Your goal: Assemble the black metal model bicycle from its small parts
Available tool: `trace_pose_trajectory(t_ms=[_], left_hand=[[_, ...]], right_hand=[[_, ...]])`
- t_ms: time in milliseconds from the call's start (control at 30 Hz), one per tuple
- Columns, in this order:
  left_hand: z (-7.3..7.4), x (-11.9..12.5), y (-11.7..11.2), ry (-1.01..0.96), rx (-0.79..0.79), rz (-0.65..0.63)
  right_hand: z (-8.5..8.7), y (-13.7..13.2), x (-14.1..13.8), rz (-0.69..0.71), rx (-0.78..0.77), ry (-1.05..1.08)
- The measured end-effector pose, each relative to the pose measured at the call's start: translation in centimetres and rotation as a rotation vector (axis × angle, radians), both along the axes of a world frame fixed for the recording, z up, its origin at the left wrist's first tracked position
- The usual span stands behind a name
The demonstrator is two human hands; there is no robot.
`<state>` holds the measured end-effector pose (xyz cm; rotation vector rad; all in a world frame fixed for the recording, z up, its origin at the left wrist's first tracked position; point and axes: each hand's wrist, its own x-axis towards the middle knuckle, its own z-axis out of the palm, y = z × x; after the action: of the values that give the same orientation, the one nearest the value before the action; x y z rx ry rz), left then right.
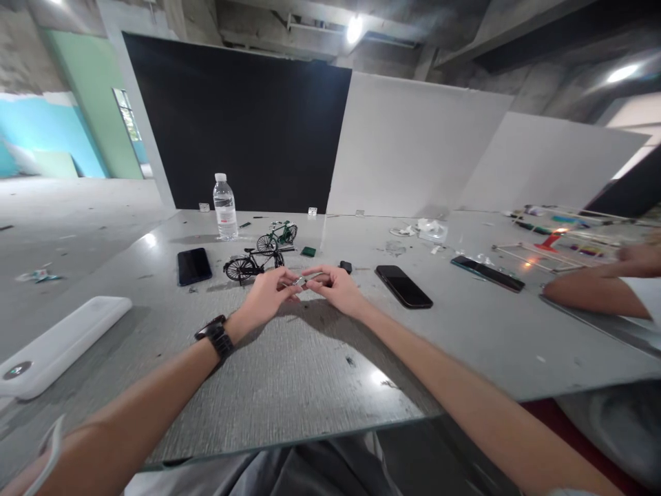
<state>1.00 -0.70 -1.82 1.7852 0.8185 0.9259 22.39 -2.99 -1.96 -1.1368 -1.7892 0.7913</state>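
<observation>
Over the middle of the table, my left hand [267, 293] and my right hand [338, 288] meet fingertip to fingertip. Both are closed in a pinch around a small silvery piece [300, 281], too small and too covered by fingers to name. A black watch [215, 335] is strapped to my left wrist. Just beyond the left fingers stands a black model bicycle [250, 265], partly hidden by that hand. Behind it is a green model bicycle [277, 236], with a small green block [308, 252] to its right. A small black object [345, 266] lies past my right hand.
A water bottle [225, 210] stands at the back left, near a dark phone [194, 266]. A white power-bank-like device [67, 344] lies far left. Two more phones, one black [404, 286] and one slimmer-looking [488, 273], lie right, near another person's arm [599, 289]. Upright panels [237, 124] line the back.
</observation>
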Motion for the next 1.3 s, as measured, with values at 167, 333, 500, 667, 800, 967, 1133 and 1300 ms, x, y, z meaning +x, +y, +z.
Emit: trace_pose_trajectory(t_ms=[167, 333, 500, 667, 800, 967, 1133, 1300], left_hand=[[0.0, 0.2, 0.0, -0.041, -0.157, -0.095], [-0.5, 0.5, -0.1, -0.062, -0.191, -0.117], [-0.7, 1.1, -0.2, -0.077, -0.238, -0.13], [-0.5, 0.8, 0.2, -0.069, -0.196, -0.052], [-0.9, 0.4, 0.5, -0.042, -0.212, -0.081], [-0.7, 0.4, 0.4, -0.04, -0.229, -0.08], [-0.5, 0.3, 0.3, -0.029, -0.221, -0.07], [-0.5, 0.2, 0.3, -0.012, -0.205, -0.076]], right_hand=[[0.1, 0.1, 0.3, 0.068, 0.038, -0.031], [-0.4, 0.1, 0.2, 0.02, 0.067, -0.055], [0.0, 0.4, 0.1, -0.004, 0.137, -0.13], [0.9, 2.9, 4.4, -0.339, 0.132, -0.57], [0.6, 4.3, 8.9, -0.467, 0.025, -0.706], [0.8, 4.9, 11.0, -0.586, 0.022, -0.749], [1.0, 4.9, 11.1, -0.592, 0.013, -0.828], [0.2, 4.8, 10.5, -0.499, 0.004, -0.919]])
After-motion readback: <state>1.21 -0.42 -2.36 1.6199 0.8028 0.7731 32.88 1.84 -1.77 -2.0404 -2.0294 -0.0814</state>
